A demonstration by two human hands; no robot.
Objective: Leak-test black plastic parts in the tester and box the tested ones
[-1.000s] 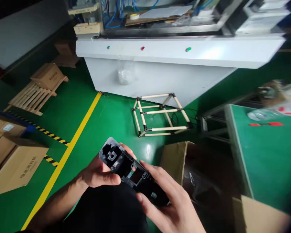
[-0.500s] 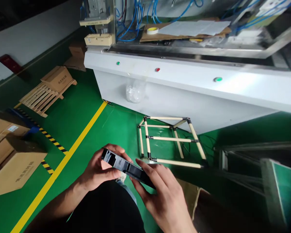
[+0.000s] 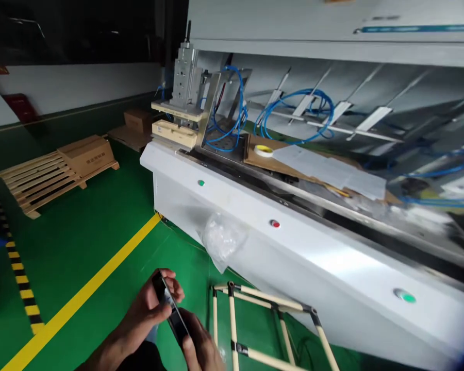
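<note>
A long, narrow black plastic part (image 3: 177, 320) with recesses along its face is held between both hands, low in the head view. At its upper end my left hand (image 3: 149, 309) grips it, thumb across the face and fingers behind. Around the lower end my right hand (image 3: 201, 342) is closed, its thumb on the near edge. The part slants from upper left to lower right. What kind of part it is, I cannot tell. Beyond my hands stands a frame of cream tubes (image 3: 270, 296) with black joints.
A long white machine bench (image 3: 239, 206) with green and red buttons runs across the view. A clear plastic bag (image 3: 222, 239) hangs from its front. On the bench lie a tape roll (image 3: 263, 151) and paper sheets (image 3: 328, 167). Leftward, a wooden pallet (image 3: 38, 178) carries a cardboard box (image 3: 87, 154).
The view has tilted up, bringing more of the machine into sight. Both hands, still on the black part, now appear lower and further left, and the part slants more steeply.
</note>
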